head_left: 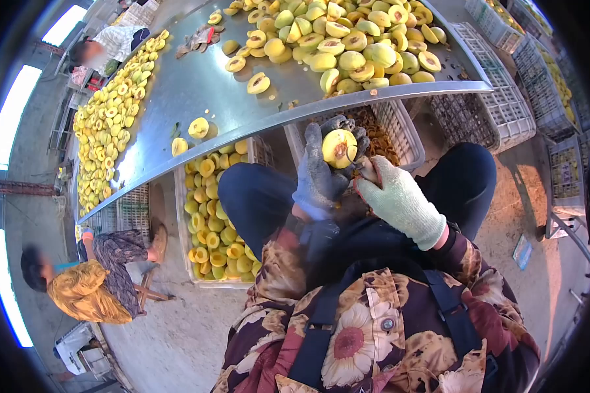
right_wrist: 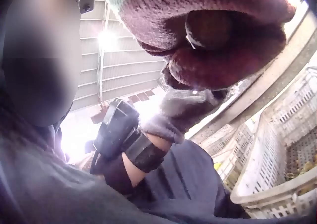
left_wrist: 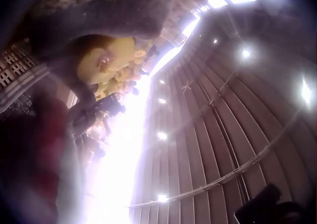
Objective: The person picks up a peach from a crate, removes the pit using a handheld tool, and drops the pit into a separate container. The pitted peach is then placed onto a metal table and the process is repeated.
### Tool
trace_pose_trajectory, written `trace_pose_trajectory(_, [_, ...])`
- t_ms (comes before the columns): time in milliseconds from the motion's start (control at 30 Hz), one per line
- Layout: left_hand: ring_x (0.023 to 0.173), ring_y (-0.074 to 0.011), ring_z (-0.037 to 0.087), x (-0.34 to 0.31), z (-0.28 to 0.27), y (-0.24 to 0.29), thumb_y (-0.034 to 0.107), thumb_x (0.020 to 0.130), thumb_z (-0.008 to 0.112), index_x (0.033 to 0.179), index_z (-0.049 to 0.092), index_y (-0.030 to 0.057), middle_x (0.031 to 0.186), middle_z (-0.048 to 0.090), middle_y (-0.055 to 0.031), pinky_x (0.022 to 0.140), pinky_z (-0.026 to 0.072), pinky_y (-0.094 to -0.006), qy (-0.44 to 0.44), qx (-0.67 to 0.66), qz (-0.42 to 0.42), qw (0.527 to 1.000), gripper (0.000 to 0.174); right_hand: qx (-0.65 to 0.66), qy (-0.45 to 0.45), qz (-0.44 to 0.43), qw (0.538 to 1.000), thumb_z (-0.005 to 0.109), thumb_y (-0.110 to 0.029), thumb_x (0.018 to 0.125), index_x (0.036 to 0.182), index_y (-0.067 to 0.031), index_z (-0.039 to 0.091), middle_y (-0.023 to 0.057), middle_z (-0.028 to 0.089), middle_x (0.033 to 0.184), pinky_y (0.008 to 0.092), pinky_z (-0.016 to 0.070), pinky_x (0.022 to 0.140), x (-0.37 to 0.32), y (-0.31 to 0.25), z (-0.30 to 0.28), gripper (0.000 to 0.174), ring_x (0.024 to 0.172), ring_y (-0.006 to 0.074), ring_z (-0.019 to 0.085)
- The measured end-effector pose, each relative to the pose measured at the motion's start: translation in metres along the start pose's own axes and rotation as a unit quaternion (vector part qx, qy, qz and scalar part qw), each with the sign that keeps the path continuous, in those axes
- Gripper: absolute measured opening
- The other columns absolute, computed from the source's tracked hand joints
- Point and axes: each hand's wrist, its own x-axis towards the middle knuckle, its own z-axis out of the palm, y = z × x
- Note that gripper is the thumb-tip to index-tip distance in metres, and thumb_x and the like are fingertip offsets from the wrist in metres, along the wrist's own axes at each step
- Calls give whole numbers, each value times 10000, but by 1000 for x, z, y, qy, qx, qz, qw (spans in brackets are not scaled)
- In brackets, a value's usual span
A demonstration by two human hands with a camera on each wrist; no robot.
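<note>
My left hand [head_left: 318, 171], in a grey-blue glove with dark fingers, grips a yellow peach half [head_left: 339, 149] above my lap, its cut face turned up and a brown centre showing. In the left wrist view the peach half [left_wrist: 106, 60] sits between dark glove fingers. Close at its right side is my right hand [head_left: 403, 200], in a pale glove with reddish finger parts. Its curled fingers hold a small hand tool; a rounded handle end [right_wrist: 210, 30] shows between them in the right wrist view. The tool's thin tip lies at the fruit's edge, mostly hidden.
A metal table [head_left: 196, 85] ahead bears heaps of peach halves [head_left: 347, 49]. Below it stand a crate of peach halves [head_left: 210, 216] and a white crate [head_left: 406, 134] with brown scraps. More crates [head_left: 505, 108] stand at right. Two people [head_left: 88, 288] are at left.
</note>
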Motion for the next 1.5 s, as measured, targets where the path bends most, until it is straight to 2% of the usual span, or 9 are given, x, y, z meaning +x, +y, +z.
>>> trace_pose_trajectory(233, [1085, -293, 629, 5, -6, -14, 385, 1047, 434, 1267, 523, 38, 1176, 609, -153, 992, 521, -441, 74, -164, -81, 980, 421, 44, -46, 75, 995, 590, -109, 874, 901, -38, 565, 191, 511, 881, 434, 497, 611, 11, 5, 10, 80, 746, 358, 602])
trace_pose_trajectory(367, [1052, -285, 635, -4, -4, -13, 353, 1039, 455, 1200, 548, 28, 1132, 608, -148, 979, 529, -468, 54, 358, 96, 927, 374, 39, -50, 19, 998, 580, -91, 871, 893, -39, 561, 196, 514, 883, 434, 498, 601, 12, 5, 13, 60, 744, 351, 601])
trace_pose_trajectory(667, [814, -274, 686, 3, 1, -15, 413, 1043, 399, 1095, 564, 12, 910, 662, -156, 757, 597, -426, 129, 33, -3, 991, 437, -168, -57, -85, 980, 563, -82, 888, 864, -8, 550, 165, 517, 785, 384, 495, 562, 10, 21, 33, 78, 700, 322, 598])
trace_pose_trajectory(800, [695, -282, 691, 11, 3, -10, 475, 1043, 357, 1037, 576, -13, 883, 672, -164, 654, 604, -397, 155, -8, -42, 987, 535, 73, -67, 96, 990, 566, -178, 936, 884, -29, 536, 104, 532, 722, 333, 472, 474, 13, 9, 27, 160, 567, 217, 567])
trace_pose_trajectory(867, [650, -294, 689, 10, 5, -9, 509, 1040, 332, 1007, 588, -27, 868, 671, -174, 606, 604, -383, 168, -4, -53, 984, 595, 257, -158, 347, 888, 567, -231, 952, 908, -53, 529, 64, 542, 717, 301, 446, 424, 24, -33, -3, 187, 503, 147, 531])
trace_pose_trajectory(1100, [695, -295, 688, 10, -6, -10, 641, 985, 353, 1044, 567, -22, 865, 664, -172, 623, 599, -396, 100, 13, -80, 992, 699, 609, -289, 347, 652, 656, -275, 901, 976, -113, 519, -17, 517, 720, 177, 345, 380, 18, 2, -9, 226, 479, 25, 453])
trace_pose_trajectory(1233, [721, -300, 691, 14, -22, -10, 627, 987, 366, 1066, 564, -20, 867, 665, -173, 641, 599, -399, 38, 171, -74, 982, 681, 519, -287, 388, 706, 610, -264, 956, 981, -81, 511, -35, 477, 702, 159, 332, 380, 20, -8, -12, 210, 477, 13, 437])
trace_pose_trajectory(1333, [731, -305, 688, 9, -22, -17, 611, 989, 381, 1078, 567, -16, 867, 666, -167, 654, 598, -412, 18, 228, 3, 973, 661, 754, -363, 367, 407, 515, -230, 1016, 1006, -13, 517, -39, 456, 687, 158, 334, 383, 15, 37, 11, 217, 463, 18, 421])
trace_pose_trajectory(1500, [639, -310, 688, 25, -12, -23, 554, 1002, 418, 973, 635, 8, 839, 681, -171, 554, 597, -408, 93, -89, -198, 972, 589, 807, -302, 414, 294, 483, -160, 1034, 1036, 49, 480, -43, 414, 572, 168, 296, 307, 10, 46, 11, 210, 375, 36, 405])
